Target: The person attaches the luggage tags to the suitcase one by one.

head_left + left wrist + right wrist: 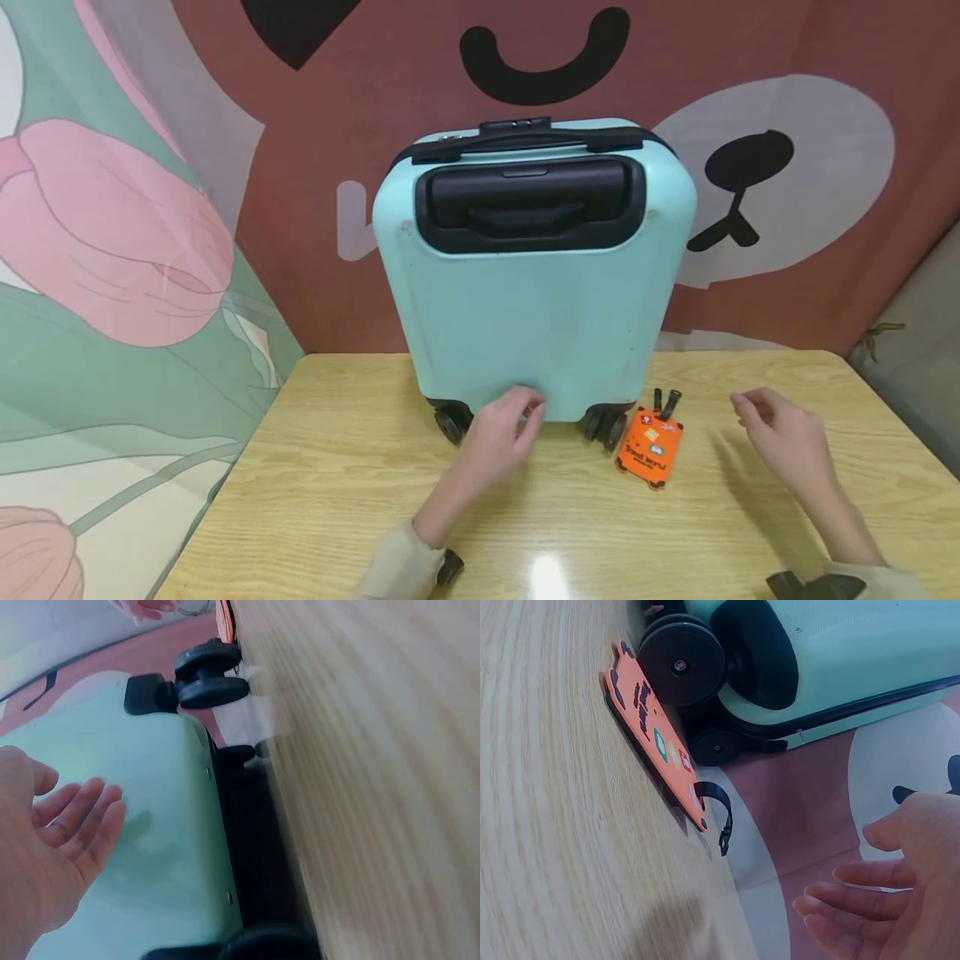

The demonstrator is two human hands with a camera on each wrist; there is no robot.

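A mint-green hard suitcase (536, 275) stands upright on its black wheels (450, 422) on a wooden table (337, 500); it also fills the left wrist view (150, 810) and the right wrist view (840, 652). My left hand (504, 429) hovers open just in front of the suitcase's lower edge, fingers relaxed, holding nothing (64, 847). An orange luggage tag (649, 447) with a black strap lies flat beside the right wheel (656, 739). My right hand (776, 429) floats open to the right of the tag, empty (870, 900).
A patterned fabric backdrop (750, 167) hangs behind the table. A floral cloth (112, 250) covers the left side. The table's front edge (540, 575) reflects a light spot.
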